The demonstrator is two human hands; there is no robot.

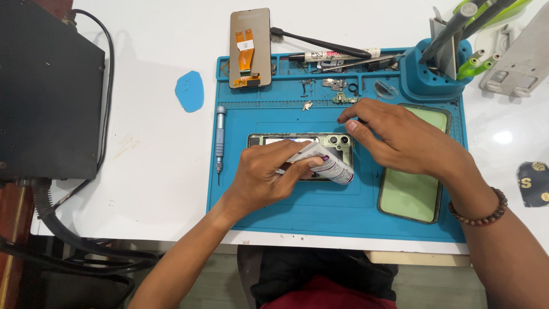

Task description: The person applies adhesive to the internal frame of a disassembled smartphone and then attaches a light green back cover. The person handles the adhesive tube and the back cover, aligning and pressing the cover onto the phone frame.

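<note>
A black box [48, 91] with thick cables stands far to the left of the blue work mat [337, 212], on the white table [148, 171]. Between the box and the mat lies a small blue plastic pick [190, 91], just beside the upper left corner of the mat. On the left edge of the mat a screwdriver [219, 137] with a grey handle lies with its tip toward the person. At the upper left part of the mat a phone screen [250, 47] lies face down, with an orange flat cable on its back, and half of it reaches over the top edge of the mat.

In the middle of the mat lies the opened phone [320, 141], green inside, with camera lenses at its right end. The left hand [269, 174] is over it and its fingers are closed around a small white tube [327, 163], whose tip points at the lower right part of the phone. The right hand [400, 137] is at the right of the phone; its finger and thumb are pinched together above the camera corner, but what they hold is too small to tell. Small parts [337, 91] lie at the top of the mat, above the phone. A green back cover [416, 189] lies on the right part of the mat, partly under the right wrist. A blue tool holder [432, 77] with tools stands at the upper right corner of the mat
</note>
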